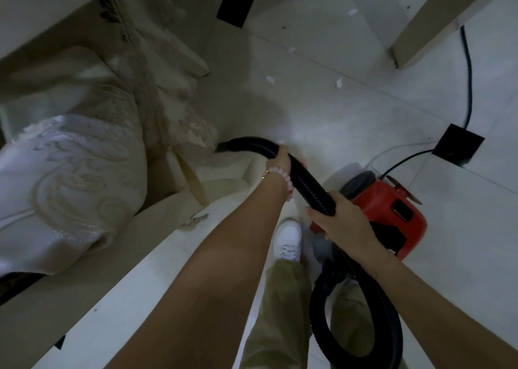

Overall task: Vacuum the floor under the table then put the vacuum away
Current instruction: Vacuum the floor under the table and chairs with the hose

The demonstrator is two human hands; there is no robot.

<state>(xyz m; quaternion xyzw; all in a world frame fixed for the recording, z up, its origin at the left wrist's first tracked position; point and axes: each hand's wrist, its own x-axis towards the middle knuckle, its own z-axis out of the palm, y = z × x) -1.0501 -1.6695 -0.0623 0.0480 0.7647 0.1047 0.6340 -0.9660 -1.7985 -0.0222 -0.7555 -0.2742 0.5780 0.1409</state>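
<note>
**Both hands on the hose, nozzle low by the cloth hem**

Floor (322,110): pale glossy tiles with thin grout lines, dim light, view blurred towards the edges.

Embroidered cloth (70,172): satin-like, cream to lilac, raised scroll stitching and a lace hem. It drapes down the left side and hides whatever it covers.

Table legs: two seen, both pale and square-cut, one upper right (426,23) and one upper centre (185,51). Their tops are cut off by the frame.

Vacuum (392,208): one red plastic canister with a grey rounded end, standing on the floor just right of the person's foot. It is partly hidden behind the right forearm.

Hose (308,183): black and ribbed, looping low at the bottom right, then rising to a smooth curved nozzle (224,145) that points at the lace hem. Whether the tip touches the floor cannot be told.

Left hand (280,158): fingers wrapped round the smooth nozzle section, with a pink bead bracelet (280,178) on the wrist.

Right hand (342,220): fingers curled round the ribbed part further back, fingertips out of sight underneath.

One white shoe (288,239), below an olive trouser leg (274,312).

Two black square floor plates (235,6) (458,144). A dark cable (468,74) runs to the nearer one.

Paper scraps: four counted, white and torn, lying well apart (270,79) (339,82) (291,49) (352,12).
</note>
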